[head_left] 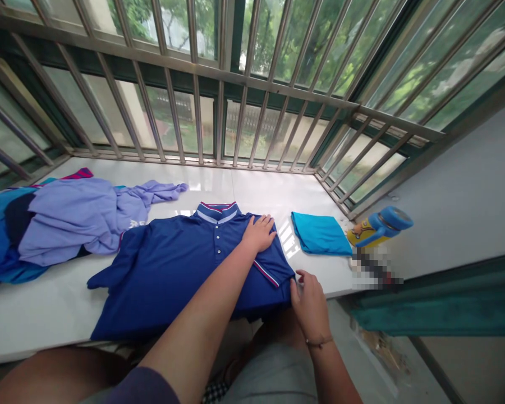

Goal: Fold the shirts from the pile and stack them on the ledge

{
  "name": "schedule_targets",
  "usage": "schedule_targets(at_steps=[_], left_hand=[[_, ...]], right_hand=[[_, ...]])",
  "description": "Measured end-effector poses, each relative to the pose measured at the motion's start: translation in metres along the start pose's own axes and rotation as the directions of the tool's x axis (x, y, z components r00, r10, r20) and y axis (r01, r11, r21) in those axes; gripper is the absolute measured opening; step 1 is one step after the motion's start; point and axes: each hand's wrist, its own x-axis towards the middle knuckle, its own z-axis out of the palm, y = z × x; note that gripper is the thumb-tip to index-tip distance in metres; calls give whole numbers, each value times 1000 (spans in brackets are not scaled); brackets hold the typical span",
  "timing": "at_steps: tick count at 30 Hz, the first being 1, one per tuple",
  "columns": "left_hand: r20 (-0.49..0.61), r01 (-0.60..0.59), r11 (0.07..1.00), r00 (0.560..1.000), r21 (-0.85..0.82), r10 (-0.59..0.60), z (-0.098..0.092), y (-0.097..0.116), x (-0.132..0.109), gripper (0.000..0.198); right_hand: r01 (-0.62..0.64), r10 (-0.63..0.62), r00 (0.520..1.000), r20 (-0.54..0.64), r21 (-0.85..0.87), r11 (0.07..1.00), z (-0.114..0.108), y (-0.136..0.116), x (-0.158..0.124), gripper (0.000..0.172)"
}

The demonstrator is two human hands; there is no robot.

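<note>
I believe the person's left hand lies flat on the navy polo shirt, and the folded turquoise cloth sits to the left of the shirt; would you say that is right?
Not quite: the head view shows the folded turquoise cloth to the right of the navy polo shirt. The left hand does lie flat on the shirt.

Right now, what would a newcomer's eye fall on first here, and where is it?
A navy polo shirt lies spread on the white ledge in the middle, the left hand pressing on it and the right hand at its edge. Behind it, metal window bars stand against green trees. To the left lies a crumpled lilac garment; to the right, a folded turquoise cloth and a blue-capped bottle.
</note>
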Motion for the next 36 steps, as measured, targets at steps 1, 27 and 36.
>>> schedule_targets(at_steps=[1, 27, 36], left_hand=[[-10, -2, 1000, 1000, 3, 2, 0, 1, -1, 59], [-115, 47, 993, 993, 106, -35, -28, 9, -23, 53], [-59, 125, 986, 991, 107, -119, -38, 23, -39, 49]], right_hand=[[22, -22, 1000, -7, -16, 1000, 1, 0, 1, 35], [-296, 267, 929, 258, 80, 952, 17, 33, -75, 33], [-104, 10, 970, 244, 374, 921, 19, 49, -57, 41]])
